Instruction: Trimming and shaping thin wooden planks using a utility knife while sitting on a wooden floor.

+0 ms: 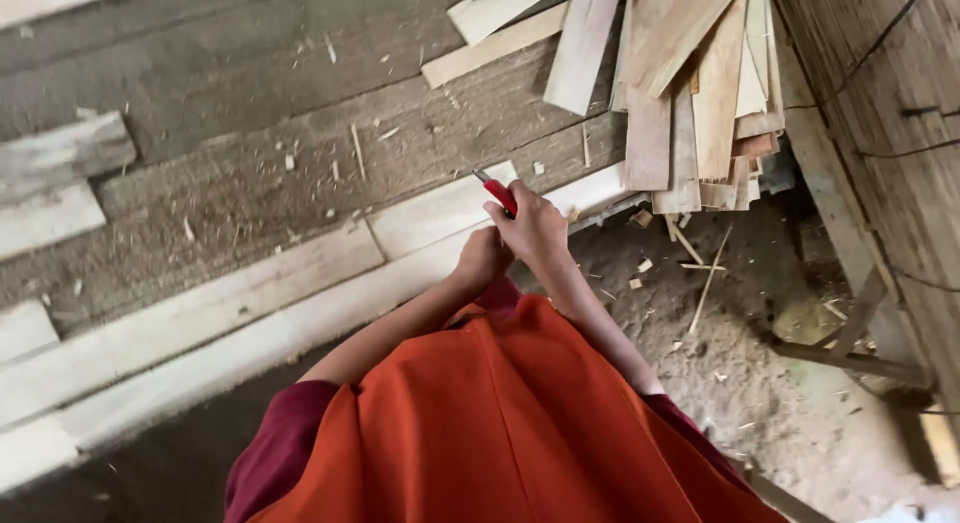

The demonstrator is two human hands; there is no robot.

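the wooden floor (250, 183) filled the left and middle of the frame, made of grey, worn planks running on a slant, with paler boards (200, 313) laid across its lower left. small chips and splinters lay scattered over it. the dirt ground (760, 383) took up the lower right, lower than the floor and strewn with wood scraps and a few thin sticks. a woven wall (900, 113) ran down the right edge, with dark wires hanging across it. at the bottom middle was the person's orange cloth (500, 433), worn over dark red sleeves, with both bare forearms reaching up toward the centre of the frame. in the upper right lay a pile of thin wood slats (690, 83), pale and brownish, stacked loosely with their ends jutting over the edge of the floor above the dirt. the right hand (535, 233) was just above the centre of the frame, its fingers clenched around a red knife (499, 192), whose handle stuck out up and to the left from the fist, with a short grey tip at the end. the left hand (482, 258) sat just below and left of the right one, touching it, fingers curled closed; whether it gripped anything could not be told, since the palm was hidden. the knife was held over the pale boards at the floor's edge, near the lower end of the slat pile but apart from it.
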